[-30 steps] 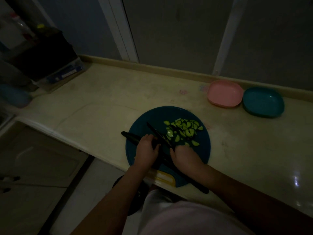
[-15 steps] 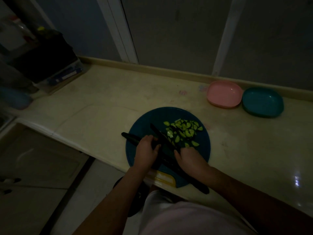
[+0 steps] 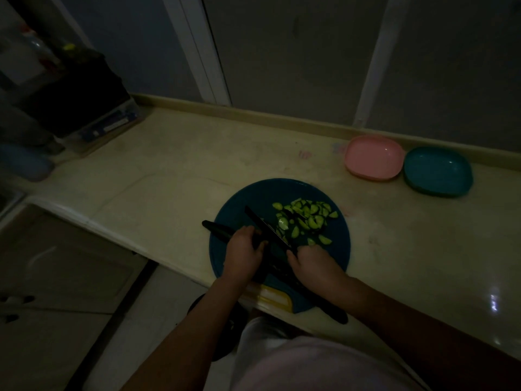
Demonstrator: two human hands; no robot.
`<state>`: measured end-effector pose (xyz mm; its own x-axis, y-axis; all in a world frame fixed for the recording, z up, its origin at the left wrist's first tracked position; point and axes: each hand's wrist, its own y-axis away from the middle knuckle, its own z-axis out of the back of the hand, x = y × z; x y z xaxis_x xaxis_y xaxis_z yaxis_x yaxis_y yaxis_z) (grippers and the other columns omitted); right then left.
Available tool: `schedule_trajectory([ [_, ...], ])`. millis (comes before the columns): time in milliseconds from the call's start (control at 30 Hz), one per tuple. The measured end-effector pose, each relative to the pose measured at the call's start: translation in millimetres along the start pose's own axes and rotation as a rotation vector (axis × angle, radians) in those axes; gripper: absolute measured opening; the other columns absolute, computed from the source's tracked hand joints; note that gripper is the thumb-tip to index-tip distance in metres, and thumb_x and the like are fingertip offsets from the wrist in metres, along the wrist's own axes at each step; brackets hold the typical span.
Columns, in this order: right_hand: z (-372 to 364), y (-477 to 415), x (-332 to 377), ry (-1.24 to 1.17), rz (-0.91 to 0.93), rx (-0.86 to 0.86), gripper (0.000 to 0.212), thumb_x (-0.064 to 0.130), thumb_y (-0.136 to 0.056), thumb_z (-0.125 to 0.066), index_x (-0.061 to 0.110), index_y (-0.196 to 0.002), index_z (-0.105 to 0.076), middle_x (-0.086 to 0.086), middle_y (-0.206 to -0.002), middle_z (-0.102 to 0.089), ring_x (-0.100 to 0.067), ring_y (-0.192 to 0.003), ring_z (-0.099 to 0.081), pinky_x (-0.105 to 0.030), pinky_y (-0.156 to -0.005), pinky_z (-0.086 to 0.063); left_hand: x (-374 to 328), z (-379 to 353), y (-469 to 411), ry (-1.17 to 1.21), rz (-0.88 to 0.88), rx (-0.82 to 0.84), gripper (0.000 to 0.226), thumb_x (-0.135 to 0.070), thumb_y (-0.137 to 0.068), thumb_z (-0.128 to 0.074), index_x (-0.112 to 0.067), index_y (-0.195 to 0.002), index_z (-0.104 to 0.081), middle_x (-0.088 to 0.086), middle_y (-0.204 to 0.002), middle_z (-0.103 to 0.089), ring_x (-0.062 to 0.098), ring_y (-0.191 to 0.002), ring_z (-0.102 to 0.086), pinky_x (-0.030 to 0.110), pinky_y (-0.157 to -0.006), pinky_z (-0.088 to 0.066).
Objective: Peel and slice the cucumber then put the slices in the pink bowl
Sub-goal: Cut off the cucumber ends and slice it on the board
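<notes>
Lower centre: left hand (image 3: pixel 244 251) grips the cucumber (image 3: pixel 217 229) on a blue cutting board (image 3: pixel 253 198); right hand (image 3: pixel 314 268) grips a knife (image 3: pixel 267 228) beside slices (image 3: pixel 307 215). Slicing seems underway; next, another cut. The pink bowl (image 3: pixel 373 158) sits upper right.

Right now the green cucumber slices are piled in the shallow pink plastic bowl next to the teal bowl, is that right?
No. In the head view the green cucumber slices lie on the round dark blue cutting board; the shallow pink plastic bowl, next to the teal bowl, holds none.
</notes>
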<state>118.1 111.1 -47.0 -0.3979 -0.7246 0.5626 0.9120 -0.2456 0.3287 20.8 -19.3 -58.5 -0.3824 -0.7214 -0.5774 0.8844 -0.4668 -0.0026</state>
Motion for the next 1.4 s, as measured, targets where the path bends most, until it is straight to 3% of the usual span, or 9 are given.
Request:
schedule_trajectory([
  [300, -0.9, -10.0, 5.4, 0.044, -0.007, 0.017, 0.050, 0.027, -0.100, -0.036, 0.016, -0.052, -0.033, 0.003, -0.054, -0.035, -0.006, -0.046, -0.032, -0.022, -0.040, -0.022, 0.2, -1.2, -1.4, -0.022, -0.019, 0.029, 0.019, -0.011, -0.085, -0.064, -0.001, -0.101, -0.062, 0.014, -0.100, -0.061, 0.024, -0.095, -0.055, 0.016, -0.064, -0.027],
  [533, 8.3, -7.2, -14.9, 0.031, -0.120, -0.025, 0.048, 0.031, -0.101, -0.035, 0.017, -0.055, -0.035, 0.004, -0.055, -0.037, -0.004, -0.046, -0.033, -0.020, -0.039, -0.021, 2.0, 3.0, -1.4, -0.180, -0.101, 0.084, 0.026, -0.015, -0.090, -0.057, -0.009, -0.115, -0.057, 0.012, -0.106, -0.057, 0.025, -0.100, -0.052, 0.028, -0.072, -0.037],
  [800, 6.7, -7.8, -12.6, -0.001, -0.177, -0.058, 0.049, 0.030, -0.101, -0.035, 0.018, -0.054, -0.032, 0.003, -0.054, -0.035, -0.006, -0.046, -0.032, -0.022, -0.042, -0.024, 1.7, 4.8, -41.2, -0.032, -0.156, 0.159, 0.024, -0.007, -0.083, -0.066, -0.009, -0.106, -0.063, 0.010, -0.104, -0.065, 0.023, -0.097, -0.059, 0.027, -0.076, -0.043],
  [967, 5.8, -8.3, -8.7, 0.037, -0.185, -0.059, 0.047, 0.032, -0.101, -0.032, 0.019, -0.056, -0.030, 0.005, -0.057, -0.034, -0.008, -0.049, -0.036, -0.018, -0.040, -0.021, 12.9, -6.4, -35.3, -0.072, -0.196, 0.071, 0.024, -0.013, -0.085, -0.065, -0.010, -0.108, -0.062, 0.008, -0.102, -0.060, 0.023, -0.097, -0.051, 0.018, -0.073, -0.029],
  [1067, 7.0, -6.7, -7.5, 0.033, -0.180, -0.079, 0.045, 0.032, -0.101, -0.033, 0.011, -0.064, -0.046, 0.002, -0.063, -0.045, -0.009, -0.052, -0.040, -0.025, -0.043, -0.028, 12.4, -8.9, -29.3, -0.118, -0.209, 0.013, 0.023, -0.015, -0.085, -0.065, -0.011, -0.107, -0.062, 0.008, -0.099, -0.060, 0.024, -0.093, -0.052, 0.025, -0.071, -0.035],
  [1133, 8.3, -5.9, -6.9, 0.042, -0.170, -0.093, 0.043, 0.032, -0.101, -0.033, 0.003, -0.084, -0.061, -0.005, -0.072, -0.056, -0.013, -0.063, -0.048, -0.023, -0.051, -0.032, 10.4, -9.6, -23.7, -0.153, -0.204, -0.002, 0.024, -0.017, -0.085, -0.065, -0.010, -0.108, -0.062, 0.010, -0.098, -0.060, 0.025, -0.092, -0.053, 0.030, -0.070, -0.039],
  [1200, 7.8, -5.7, -7.3, 0.050, -0.158, -0.096, 0.044, 0.032, -0.101, -0.033, 0.001, -0.093, -0.063, -0.002, -0.067, -0.051, -0.015, -0.067, -0.049, -0.022, -0.054, -0.032, 9.1, -10.6, -16.0, -0.179, -0.188, -0.004, 0.026, -0.019, -0.086, -0.064, -0.010, -0.110, -0.061, 0.011, -0.100, -0.060, 0.026, -0.093, -0.053, 0.033, -0.070, -0.042],
  [1300, 6.2, -5.0, -8.0, 0.020, -0.156, -0.082, 0.042, 0.032, -0.101, -0.034, 0.003, -0.085, -0.060, 0.002, -0.065, -0.046, -0.014, -0.063, -0.049, -0.023, -0.052, -0.033, 5.1, -10.7, -11.6, -0.164, -0.155, 0.014, 0.025, -0.018, -0.088, -0.062, -0.009, -0.111, -0.059, 0.011, -0.103, -0.058, 0.026, -0.095, -0.051, 0.032, -0.072, -0.040],
  [1400, 3.5, -2.3, -5.9, -0.002, -0.170, -0.059, 0.045, 0.033, -0.100, -0.035, 0.015, -0.059, -0.040, 0.005, -0.058, -0.039, -0.006, -0.048, -0.037, -0.021, -0.040, -0.027, 1.9, -6.7, -21.0, -0.118, -0.157, 0.057, 0.022, -0.013, -0.087, -0.062, -0.007, -0.107, -0.059, 0.010, -0.104, -0.058, 0.026, -0.097, -0.050, 0.025, -0.071, -0.031],
])
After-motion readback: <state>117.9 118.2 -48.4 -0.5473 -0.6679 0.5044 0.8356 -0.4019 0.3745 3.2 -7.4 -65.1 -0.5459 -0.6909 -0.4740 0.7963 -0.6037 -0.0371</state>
